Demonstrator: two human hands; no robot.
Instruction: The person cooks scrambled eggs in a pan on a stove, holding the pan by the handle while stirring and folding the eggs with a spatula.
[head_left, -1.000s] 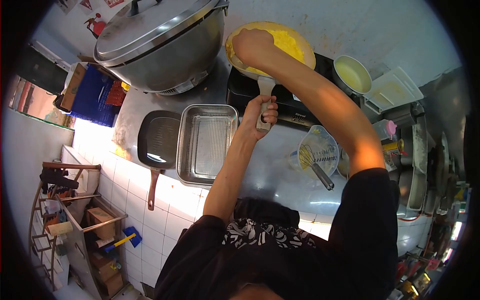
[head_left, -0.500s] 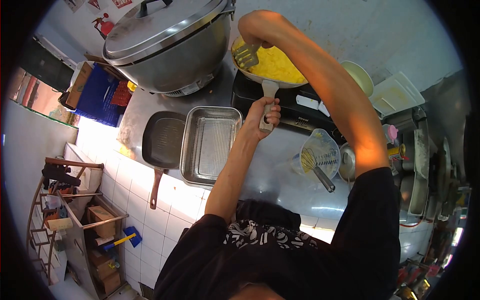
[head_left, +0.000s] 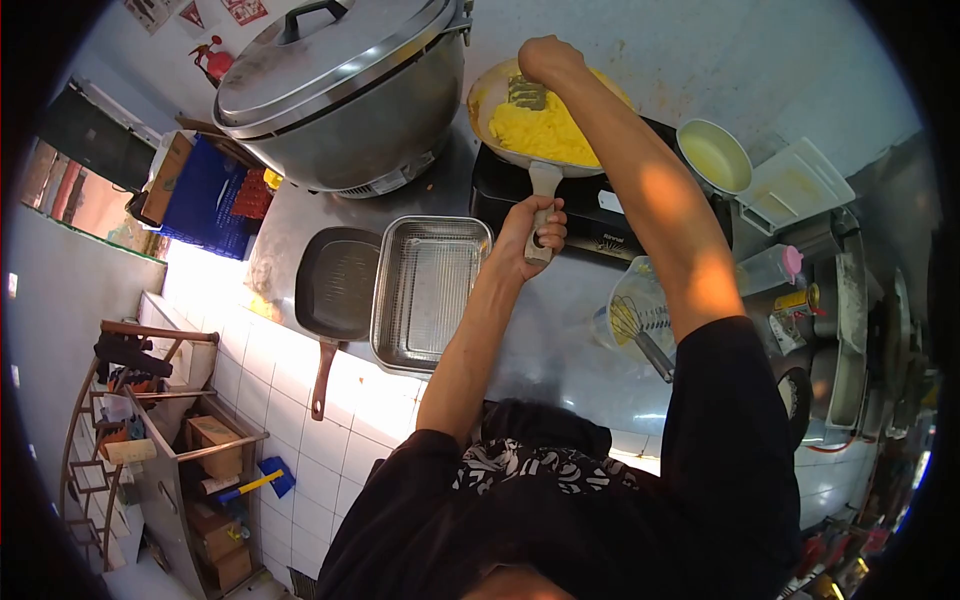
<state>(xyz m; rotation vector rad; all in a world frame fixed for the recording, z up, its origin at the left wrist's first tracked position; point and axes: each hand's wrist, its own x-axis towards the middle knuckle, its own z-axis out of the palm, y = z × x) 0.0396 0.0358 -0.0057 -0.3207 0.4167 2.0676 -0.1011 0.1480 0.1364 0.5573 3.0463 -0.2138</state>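
Observation:
A round pan (head_left: 487, 108) holding yellow scrambled egg (head_left: 545, 132) sits on the black gas stove (head_left: 500, 190). My left hand (head_left: 532, 232) is wrapped round the pan's pale handle. Over the pan's far side, my right hand (head_left: 551, 62) is closed on a slotted turner (head_left: 527, 94), its blade at the left edge of the egg. The turner's grip is hidden by the hand. The left inner wall of the pan shows bare, with the egg gathered in the middle and right.
A square grill pan (head_left: 338, 283) and a metal tray (head_left: 430, 290) lie left of my left forearm. A large lidded cooker (head_left: 340, 120) stands behind them. At the right are a measuring jug with a whisk (head_left: 640, 335), a pale pot (head_left: 715, 157) and a white lid (head_left: 797, 187).
My right hand first swung up, showing the turner at the pan's left side, then moved right. The egg has shifted away from the left wall. My left hand keeps its hold on the handle.

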